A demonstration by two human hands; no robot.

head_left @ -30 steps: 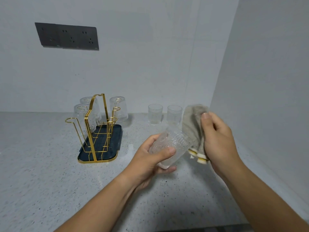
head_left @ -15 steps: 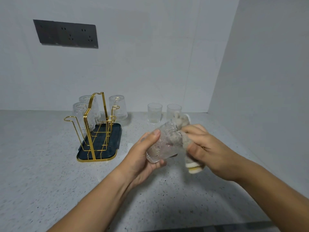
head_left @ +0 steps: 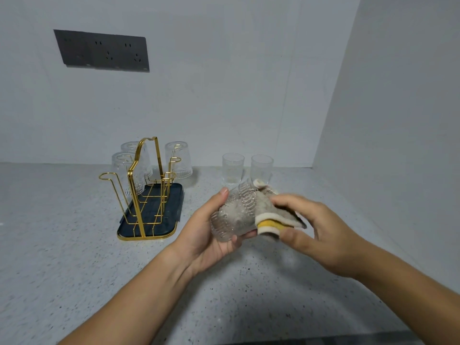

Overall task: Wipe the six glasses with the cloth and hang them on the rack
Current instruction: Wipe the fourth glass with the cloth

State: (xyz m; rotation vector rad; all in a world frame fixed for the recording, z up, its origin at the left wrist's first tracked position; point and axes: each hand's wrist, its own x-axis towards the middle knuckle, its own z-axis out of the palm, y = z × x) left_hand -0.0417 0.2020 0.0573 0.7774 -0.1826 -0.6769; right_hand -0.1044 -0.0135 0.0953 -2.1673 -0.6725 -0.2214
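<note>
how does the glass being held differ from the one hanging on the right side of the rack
The held glass lies tilted in the left hand; the hung glass sits mouth-down on a prong of the gold rack. The held glass has the cloth pushed into it by the right hand; the hung glass touches no cloth. Both are clear and ribbed.

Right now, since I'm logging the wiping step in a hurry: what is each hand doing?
Left hand: holds the glass, which lies on its side.
Right hand: pinches the cloth, which is partly stuffed into the glass.
</note>
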